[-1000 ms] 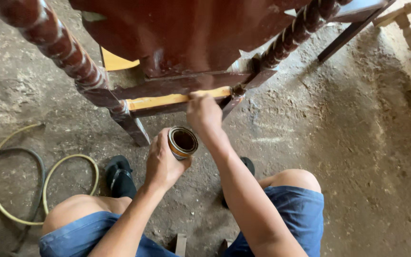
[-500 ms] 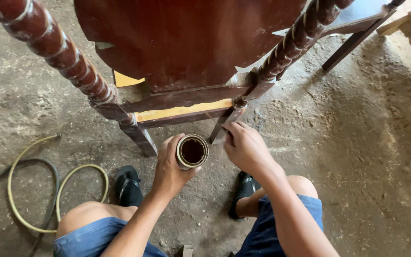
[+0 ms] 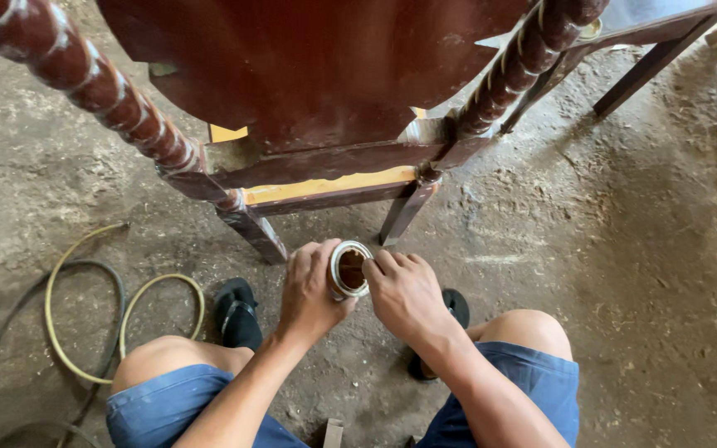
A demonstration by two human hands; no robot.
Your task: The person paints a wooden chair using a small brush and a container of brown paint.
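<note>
Staining a chair frame: left hand curled around a small open tin, below the rail; right hand, fingers bent, dips inside, what it holds unseen. Reloading; next, steady lift to the unstained yellow rail.

This is a rough furniture workshop — the floor is bare, dusty concrete scattered with sawdust and grit. A dark red wooden chair with twisted, spiral-turned posts stands half-finished, one rail still raw yellow wood. Hoses lie coiled on the ground at the left — a further wooden frame stands at the upper right.
</note>
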